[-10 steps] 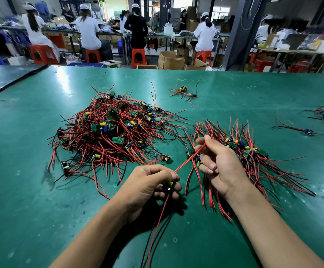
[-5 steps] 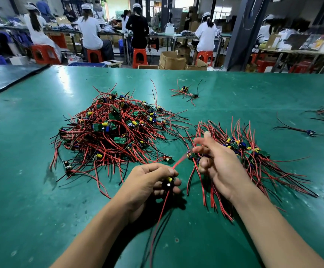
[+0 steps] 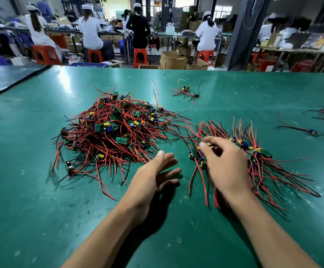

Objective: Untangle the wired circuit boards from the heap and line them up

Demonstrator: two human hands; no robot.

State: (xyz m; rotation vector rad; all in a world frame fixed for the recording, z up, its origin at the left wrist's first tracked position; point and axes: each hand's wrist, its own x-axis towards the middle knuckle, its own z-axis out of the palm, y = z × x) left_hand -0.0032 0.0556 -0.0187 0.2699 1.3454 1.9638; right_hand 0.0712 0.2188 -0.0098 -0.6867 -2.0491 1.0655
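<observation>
Tangle of wired circuit boards [image 3: 114, 132] sits left of the lined-up row [image 3: 254, 151]. Left hand [image 3: 157, 171], fingers spread, should lift one board clear; right hand [image 3: 225, 163] blurs over the row, grip unclear.

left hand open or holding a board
Open. The left hand has its fingers straight and spread, nothing between them, over the green table beside the heap.
</observation>
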